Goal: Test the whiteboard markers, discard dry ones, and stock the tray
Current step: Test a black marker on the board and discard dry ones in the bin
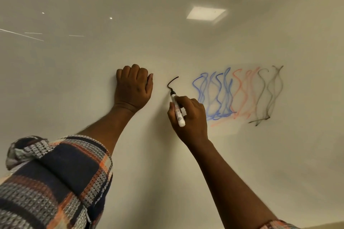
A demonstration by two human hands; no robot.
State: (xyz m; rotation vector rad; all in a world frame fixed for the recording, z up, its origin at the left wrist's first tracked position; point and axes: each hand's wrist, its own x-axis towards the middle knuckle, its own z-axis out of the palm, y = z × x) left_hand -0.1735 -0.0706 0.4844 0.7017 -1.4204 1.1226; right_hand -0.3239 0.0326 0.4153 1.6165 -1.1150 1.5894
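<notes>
White-barrelled and black-tipped, the marker (177, 109) sits in the person's right hand (192, 117). The thumb and curled fingers pinch it partway down the barrel, and its back end sticks out below the knuckles. It slants up and to the left, with the tip touching the whiteboard (89, 72) at the lower end of a short, dark, hooked stroke (171, 82). That line looks solid and wet-black, much bolder than anything else on the board.

Just to the left of the stroke, the left hand (133, 89) is closed into a fist, knuckles up, resting against the board. From where I stand nothing shows inside it.

To the right of the marker hand runs a row of tall wavy test scribbles. First come the blue scribbles (214, 95), partly behind the right hand's knuckles. The orange-red scribbles (243, 95) are next, pale and smeared. Last are the grey scribbles (270, 96), thin and faint.

Both forearms are bare. A plaid woven sleeve (55, 182) in navy, orange and grey is bunched up on the left arm. The glossy board reflects two rectangular ceiling lights (206, 14) near the top.
</notes>
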